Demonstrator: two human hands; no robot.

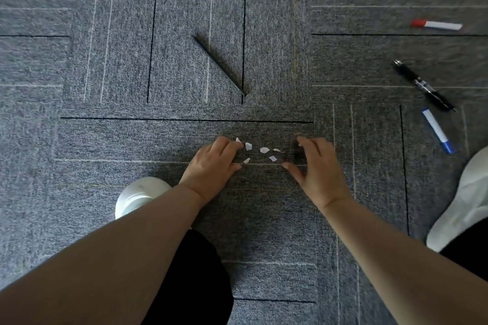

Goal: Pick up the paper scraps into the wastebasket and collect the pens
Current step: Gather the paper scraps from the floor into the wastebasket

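- Head view: my left hand (pixel 211 163) and right hand (pixel 319 166) rest open on the carpet (pixel 79 140), fingers loosely bent, either side of the scraps (pixel 264 150).
- Scraps look tiny, light and flimsy; I'd sweep them together, then pinch the heap.
- Pens (pixel 422 84) lie further out; stiff, easy at mid-barrel.
- Wastebasket out of frame; right fingertips blurred.

scraps (pixel 264 150): lying on the carpet (pixel 79 126), between left hand (pixel 211 166) and right hand (pixel 317 169)
pencil (pixel 219 64): lying behind the scraps, well apart
pen (pixel 423 86): lying far right, between far marker (pixel 437 25) behind and near marker (pixel 437 130) in front
left shoe (pixel 140 194): sitting just left of the left wrist
right shoe (pixel 467 198): sitting at the right edge, near the near marker
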